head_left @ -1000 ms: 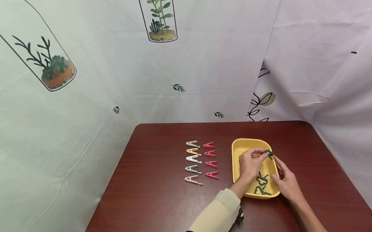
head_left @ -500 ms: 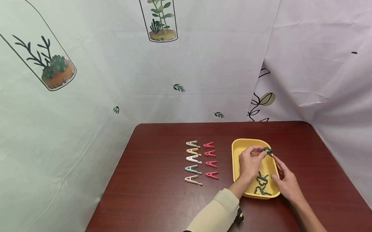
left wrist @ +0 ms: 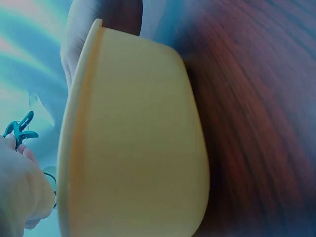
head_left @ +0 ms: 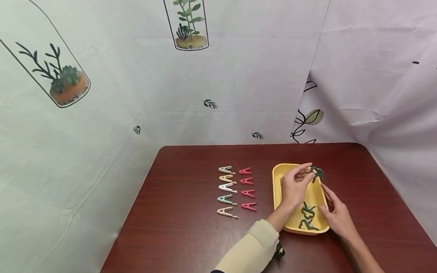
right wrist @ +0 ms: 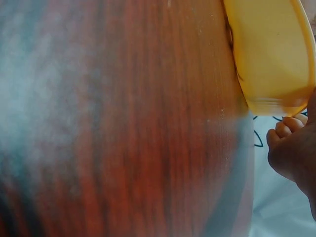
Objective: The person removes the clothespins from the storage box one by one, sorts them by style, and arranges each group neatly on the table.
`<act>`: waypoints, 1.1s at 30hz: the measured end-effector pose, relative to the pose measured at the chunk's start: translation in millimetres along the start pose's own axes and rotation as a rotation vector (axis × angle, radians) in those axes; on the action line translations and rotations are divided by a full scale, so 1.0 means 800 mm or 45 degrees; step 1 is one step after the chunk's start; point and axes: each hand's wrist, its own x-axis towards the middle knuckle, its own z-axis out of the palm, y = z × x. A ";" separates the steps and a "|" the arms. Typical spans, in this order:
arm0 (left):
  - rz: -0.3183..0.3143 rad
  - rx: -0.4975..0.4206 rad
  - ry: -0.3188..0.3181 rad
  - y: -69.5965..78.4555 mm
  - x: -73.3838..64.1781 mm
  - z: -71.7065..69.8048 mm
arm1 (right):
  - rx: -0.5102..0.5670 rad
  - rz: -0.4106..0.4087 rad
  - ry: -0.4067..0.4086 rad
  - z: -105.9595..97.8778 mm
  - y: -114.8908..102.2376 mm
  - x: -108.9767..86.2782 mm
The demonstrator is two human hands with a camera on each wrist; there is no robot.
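My left hand (head_left: 293,190) pinches a dark green plastic clip (head_left: 317,172) between thumb and fingertips, over the far right rim of a yellow tub (head_left: 283,172). In the left wrist view, the green clip (left wrist: 19,129) shows its spread, curved arms above the fingers. My right hand (head_left: 340,217) grips the tub's right side, thumb over the rim and fingers along the outer wall. Several more green clips (head_left: 308,215) lie inside the tub near its front end. The right wrist view shows part of the right hand (right wrist: 294,153) at the tub's wall.
Left of the tub, clothespins lie in two columns on the dark red table (head_left: 192,237). One column has white, yellow, green and pale clothespins (head_left: 226,187); the other has red clothespins (head_left: 248,192). A printed white cloth (head_left: 243,72) hangs behind the table.
The left hand has lifted and turned the green clip slightly, up toward the tub's far right corner. The right hand stays on the tub, and the clothespins have not moved.
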 end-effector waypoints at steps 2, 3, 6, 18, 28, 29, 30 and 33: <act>0.025 0.023 -0.011 0.003 0.002 -0.003 | -0.005 0.002 0.003 0.000 -0.001 -0.001; 0.032 0.035 -0.016 0.004 0.002 -0.005 | -0.005 0.002 0.004 0.000 -0.001 -0.001; 0.049 0.055 -0.044 0.007 0.005 -0.010 | -0.009 0.004 0.002 -0.001 -0.004 -0.003; 0.025 0.041 -0.009 0.010 0.018 -0.032 | -0.007 -0.026 -0.002 -0.001 -0.005 -0.006; -0.084 0.043 0.056 0.014 0.035 -0.068 | -0.005 -0.020 0.000 0.000 -0.004 -0.004; -0.094 0.073 0.062 0.014 0.037 -0.073 | -0.005 -0.018 0.001 0.000 -0.005 -0.004; -0.101 0.109 0.068 0.014 0.039 -0.077 | -0.006 -0.018 0.002 0.000 -0.005 -0.004; -0.099 0.226 0.092 0.013 0.045 -0.090 | -0.007 -0.014 0.001 0.000 -0.005 -0.004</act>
